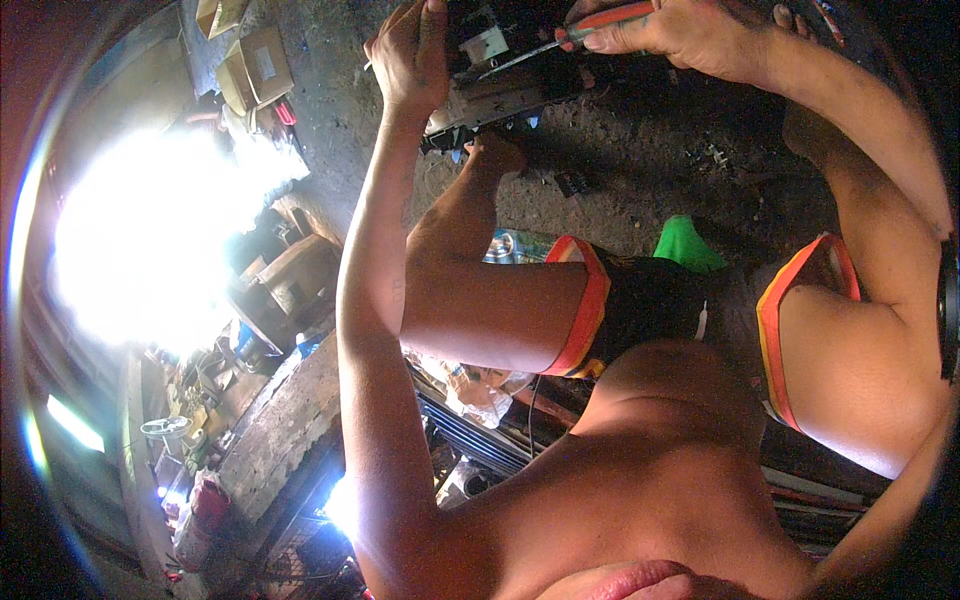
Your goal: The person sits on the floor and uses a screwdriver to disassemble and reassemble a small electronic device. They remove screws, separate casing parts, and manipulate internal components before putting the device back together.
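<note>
At the upper edge of the view, the person's two hands, both set forward of the knees. Left hand (412, 55): arm extended almost straight up the view, wrist bent a little, fingers running to the upper border and partly cut off there; a slim pale end shows at its outer side, kind not clear, and whether the hand is closed on anything cannot be told. Right hand (690, 38): arm curving in from the right border, forearm sloping toward the middle, fingers wrapped around the handle of one red-handled tool (612, 18), thin straight shaft pointing down and left. Said tool lies above a long dark assembly (500, 95), which sits on the dirt floor (620, 180) between the hands; whether the tip touches it cannot be made out. Assembly: upper part cut off by the border and deep in shadow, details lost. One bare left foot (497, 152), beside the assembly's near side. One green item (688, 245), partly hidden behind dark shorts (670, 310) with red-orange trim. Cardboard boxes (255, 72), upper left. Strong white glare (150, 240), left, blotting out whatever stands behind it.
</note>
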Motion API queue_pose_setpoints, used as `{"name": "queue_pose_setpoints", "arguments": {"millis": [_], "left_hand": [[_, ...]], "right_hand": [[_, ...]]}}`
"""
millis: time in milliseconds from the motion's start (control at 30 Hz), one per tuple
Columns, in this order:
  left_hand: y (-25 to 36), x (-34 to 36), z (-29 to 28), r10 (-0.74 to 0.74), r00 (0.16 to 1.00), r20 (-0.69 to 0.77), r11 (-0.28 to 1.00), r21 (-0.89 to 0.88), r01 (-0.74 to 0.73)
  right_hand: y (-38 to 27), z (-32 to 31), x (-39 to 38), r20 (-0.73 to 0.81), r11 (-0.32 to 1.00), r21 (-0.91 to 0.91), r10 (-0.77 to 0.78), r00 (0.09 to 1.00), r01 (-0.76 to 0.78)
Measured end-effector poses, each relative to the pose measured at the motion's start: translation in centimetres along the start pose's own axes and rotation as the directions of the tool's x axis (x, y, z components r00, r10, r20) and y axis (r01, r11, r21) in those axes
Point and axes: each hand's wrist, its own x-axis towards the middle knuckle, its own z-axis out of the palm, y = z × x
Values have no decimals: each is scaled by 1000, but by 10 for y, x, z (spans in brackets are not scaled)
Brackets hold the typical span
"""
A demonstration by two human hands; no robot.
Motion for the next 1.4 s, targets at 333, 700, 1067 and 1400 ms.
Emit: {"name": "queue_pose_setpoints", "arguments": {"millis": [333,700,1067,1400], "left_hand": [[1,-1,0,-12,1000,-22,1000,9,12],[-7,-2,4,-20,1000,-17,997,68,21],[-8,-4,5,88,995,-55,991,106,-82],[-10,-7,9,83,993,-80,983,170,-69]], "right_hand": [[-5,0,0,-20,995,-98,10,1000,-12],[-35,3,-5,-11,899,18,438,899,-437],[-27,8,-18,271,165,-916,-419,867,366],[-40,-5,11,101,803,-594,17,995,46]]}}
